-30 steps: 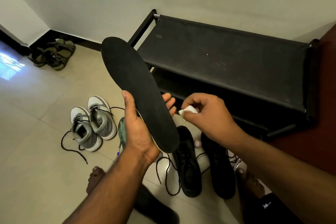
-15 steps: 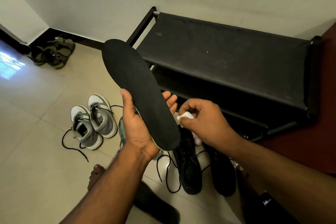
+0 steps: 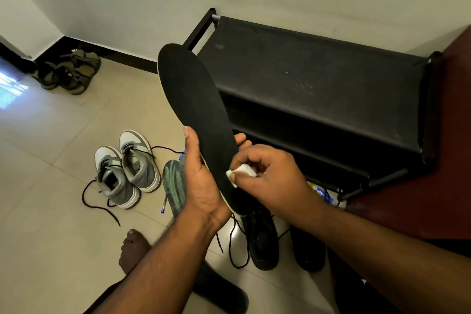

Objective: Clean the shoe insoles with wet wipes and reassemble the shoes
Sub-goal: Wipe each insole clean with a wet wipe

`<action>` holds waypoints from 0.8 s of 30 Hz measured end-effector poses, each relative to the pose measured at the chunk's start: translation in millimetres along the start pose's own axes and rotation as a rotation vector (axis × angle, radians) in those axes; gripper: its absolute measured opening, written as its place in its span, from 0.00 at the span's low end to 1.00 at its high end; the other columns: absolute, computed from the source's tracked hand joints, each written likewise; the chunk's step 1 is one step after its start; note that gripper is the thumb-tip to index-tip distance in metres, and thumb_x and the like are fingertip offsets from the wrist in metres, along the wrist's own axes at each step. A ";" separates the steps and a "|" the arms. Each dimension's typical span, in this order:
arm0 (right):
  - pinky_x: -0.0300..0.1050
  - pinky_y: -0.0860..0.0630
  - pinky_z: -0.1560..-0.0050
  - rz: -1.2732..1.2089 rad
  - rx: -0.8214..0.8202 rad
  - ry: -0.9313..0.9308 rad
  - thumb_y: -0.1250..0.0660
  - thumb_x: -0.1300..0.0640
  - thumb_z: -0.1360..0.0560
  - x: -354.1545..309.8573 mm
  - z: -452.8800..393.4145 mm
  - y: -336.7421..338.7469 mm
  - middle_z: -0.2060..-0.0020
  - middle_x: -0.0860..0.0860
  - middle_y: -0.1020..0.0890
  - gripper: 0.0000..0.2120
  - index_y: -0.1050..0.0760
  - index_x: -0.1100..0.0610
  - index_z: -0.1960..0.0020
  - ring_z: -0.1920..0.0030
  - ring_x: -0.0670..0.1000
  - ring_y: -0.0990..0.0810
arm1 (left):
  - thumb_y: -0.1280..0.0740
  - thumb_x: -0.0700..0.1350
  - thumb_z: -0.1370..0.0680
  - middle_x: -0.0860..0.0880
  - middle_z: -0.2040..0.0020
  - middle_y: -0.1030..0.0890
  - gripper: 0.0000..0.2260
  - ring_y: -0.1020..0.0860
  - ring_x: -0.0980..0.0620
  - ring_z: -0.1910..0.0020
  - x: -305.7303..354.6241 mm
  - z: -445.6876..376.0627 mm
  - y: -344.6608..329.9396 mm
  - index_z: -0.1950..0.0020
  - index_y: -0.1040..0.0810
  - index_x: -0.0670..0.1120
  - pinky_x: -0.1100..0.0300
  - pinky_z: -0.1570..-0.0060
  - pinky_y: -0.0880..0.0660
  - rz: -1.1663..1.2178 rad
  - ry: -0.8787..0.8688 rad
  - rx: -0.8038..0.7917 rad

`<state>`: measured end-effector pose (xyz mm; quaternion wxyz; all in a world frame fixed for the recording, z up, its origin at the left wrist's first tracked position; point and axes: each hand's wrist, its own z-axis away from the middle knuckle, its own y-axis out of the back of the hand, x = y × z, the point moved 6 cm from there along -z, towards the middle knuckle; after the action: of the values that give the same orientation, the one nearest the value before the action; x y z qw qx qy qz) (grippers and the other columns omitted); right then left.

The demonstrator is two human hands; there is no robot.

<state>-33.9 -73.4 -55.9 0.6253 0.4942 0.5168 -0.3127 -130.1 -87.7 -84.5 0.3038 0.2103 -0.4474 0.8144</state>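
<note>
Our left hand (image 3: 201, 186) grips the black insole (image 3: 198, 122) near its heel, the long axis tilting up and away toward the shoe rack (image 3: 318, 89). Our right hand (image 3: 270, 176) pinches a wet wipe (image 3: 242, 172) against it. Below the insole stand black shoes (image 3: 262, 239); left of it, grey sneakers (image 3: 127, 171).

**Tiled floor and what lies on it**

The beige tiled floor (image 3: 51, 250) carries a black shoe rack (image 3: 318, 84) at the upper right, against the wall. At centre left stands a pair of grey and white sneakers (image 3: 127, 171) with loose black laces. Just right of them lie a green patterned insole (image 3: 174, 186) and a pen (image 3: 164, 205). Two black shoes (image 3: 262, 242) stand at lower centre. Olive sandals (image 3: 68, 71) rest in the upper left corner.
</note>
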 end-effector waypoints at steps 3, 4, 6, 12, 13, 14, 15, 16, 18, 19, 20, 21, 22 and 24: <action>0.26 0.30 0.63 0.065 0.057 -0.106 0.28 0.65 0.30 14.9 -6.2 12.2 0.65 0.43 0.20 0.07 0.20 0.54 0.60 0.63 0.38 0.21 | 0.44 0.71 0.26 0.40 0.57 0.17 0.36 0.16 0.44 0.54 2.1 0.4 -0.5 0.59 0.14 0.40 0.51 0.48 0.20 0.031 -0.039 0.004; 0.26 0.30 0.64 0.082 0.081 -0.151 0.28 0.65 0.30 19.9 -8.1 16.2 0.66 0.43 0.20 0.08 0.20 0.52 0.61 0.64 0.37 0.22 | 0.44 0.71 0.25 0.40 0.54 0.16 0.36 0.16 0.43 0.50 3.4 0.2 1.1 0.59 0.13 0.41 0.51 0.45 0.19 0.049 -0.056 0.020; 0.29 0.29 0.66 0.037 0.131 -0.221 0.28 0.66 0.30 23.2 -11.1 23.7 0.67 0.45 0.20 0.08 0.21 0.53 0.61 0.67 0.38 0.23 | 0.44 0.71 0.24 0.38 0.47 0.17 0.36 0.18 0.41 0.43 7.9 -0.9 6.0 0.55 0.13 0.41 0.49 0.39 0.23 0.091 -0.082 0.060; 0.31 0.25 0.64 -0.272 -0.035 -0.092 0.27 0.69 0.30 -14.0 -4.9 6.2 0.64 0.48 0.18 0.06 0.20 0.59 0.58 0.65 0.41 0.20 | 0.44 0.73 0.27 0.42 0.58 0.18 0.37 0.17 0.45 0.57 11.9 1.5 3.1 0.55 0.17 0.39 0.53 0.52 0.20 0.074 -0.043 -0.010; 0.33 0.23 0.60 -0.224 -0.055 -0.034 0.26 0.68 0.30 -17.2 -1.3 0.2 0.63 0.49 0.18 0.06 0.19 0.58 0.58 0.62 0.44 0.19 | 0.44 0.73 0.28 0.41 0.58 0.18 0.38 0.18 0.45 0.57 8.9 2.2 3.3 0.53 0.18 0.38 0.53 0.52 0.19 0.061 -0.030 -0.003; 0.35 0.23 0.58 -0.158 -0.053 0.024 0.26 0.67 0.31 -18.8 2.4 -4.0 0.62 0.49 0.18 0.06 0.19 0.57 0.58 0.60 0.45 0.19 | 0.43 0.73 0.28 0.41 0.57 0.18 0.38 0.18 0.45 0.57 4.7 2.1 3.7 0.52 0.19 0.37 0.53 0.53 0.19 0.048 -0.015 0.005; 0.34 0.24 0.57 -0.094 -0.038 0.074 0.26 0.66 0.31 -18.7 5.0 -6.4 0.61 0.49 0.18 0.06 0.19 0.57 0.58 0.59 0.45 0.19 | 0.43 0.73 0.29 0.40 0.56 0.18 0.38 0.17 0.46 0.57 0.8 2.1 4.0 0.51 0.19 0.37 0.54 0.53 0.19 0.036 -0.006 0.010; 0.34 0.25 0.57 -0.036 -0.018 0.115 0.26 0.66 0.31 -17.6 5.7 -7.0 0.61 0.49 0.18 0.06 0.19 0.58 0.58 0.58 0.46 0.20 | 0.42 0.73 0.29 0.40 0.56 0.18 0.38 0.17 0.46 0.57 -2.0 2.1 3.3 0.51 0.20 0.37 0.54 0.54 0.19 0.026 -0.002 0.008; 0.32 0.26 0.56 0.059 0.031 0.175 0.27 0.67 0.31 -15.6 4.4 -2.9 0.61 0.48 0.19 0.05 0.19 0.59 0.58 0.57 0.45 0.21 | 0.42 0.73 0.29 0.41 0.56 0.19 0.38 0.18 0.46 0.57 -5.9 1.7 0.3 0.50 0.20 0.37 0.54 0.53 0.19 0.030 -0.003 -0.008; 0.30 0.27 0.55 0.096 0.058 0.188 0.27 0.66 0.32 -14.1 2.5 0.6 0.61 0.48 0.19 0.05 0.19 0.58 0.58 0.57 0.43 0.21 | 0.43 0.73 0.29 0.42 0.57 0.19 0.38 0.18 0.46 0.57 -6.7 1.6 -1.7 0.50 0.20 0.37 0.55 0.53 0.20 0.040 -0.011 -0.022; 0.28 0.29 0.55 0.120 0.085 0.174 0.26 0.66 0.32 -10.8 -0.1 4.9 0.62 0.47 0.20 0.05 0.19 0.58 0.58 0.57 0.42 0.22 | 0.44 0.73 0.28 0.42 0.57 0.19 0.38 0.18 0.46 0.57 -6.9 1.3 -2.8 0.51 0.19 0.38 0.55 0.53 0.20 0.048 -0.023 -0.032; 0.27 0.30 0.56 0.130 0.106 0.134 0.26 0.65 0.32 -5.5 -3.5 9.2 0.62 0.46 0.20 0.05 0.19 0.57 0.58 0.57 0.41 0.22 | 0.45 0.73 0.27 0.42 0.57 0.19 0.37 0.18 0.46 0.57 -6.8 1.2 -4.1 0.53 0.18 0.39 0.54 0.52 0.20 0.051 -0.034 -0.046; 0.27 0.30 0.56 0.140 0.126 0.077 0.26 0.65 0.31 0.9 -6.7 13.5 0.62 0.45 0.21 0.06 0.19 0.56 0.58 0.57 0.40 0.22 | 0.46 0.73 0.26 0.43 0.57 0.18 0.37 0.18 0.46 0.56 -7.2 0.9 -5.0 0.55 0.16 0.40 0.54 0.52 0.20 0.053 -0.042 -0.056; 0.28 0.28 0.57 0.168 0.153 -0.046 0.28 0.65 0.30 13.5 -10.8 21.1 0.61 0.45 0.21 0.07 0.19 0.54 0.58 0.57 0.41 0.22 | 0.47 0.73 0.25 0.41 0.55 0.16 0.38 0.16 0.45 0.53 -6.5 0.0 -0.5 0.57 0.14 0.41 0.53 0.48 0.20 0.051 -0.065 0.005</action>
<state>-14.8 -54.9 -62.3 0.6213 0.5749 0.4337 -0.3088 -125.0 -89.6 -88.2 0.2678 0.2257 -0.4604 0.8157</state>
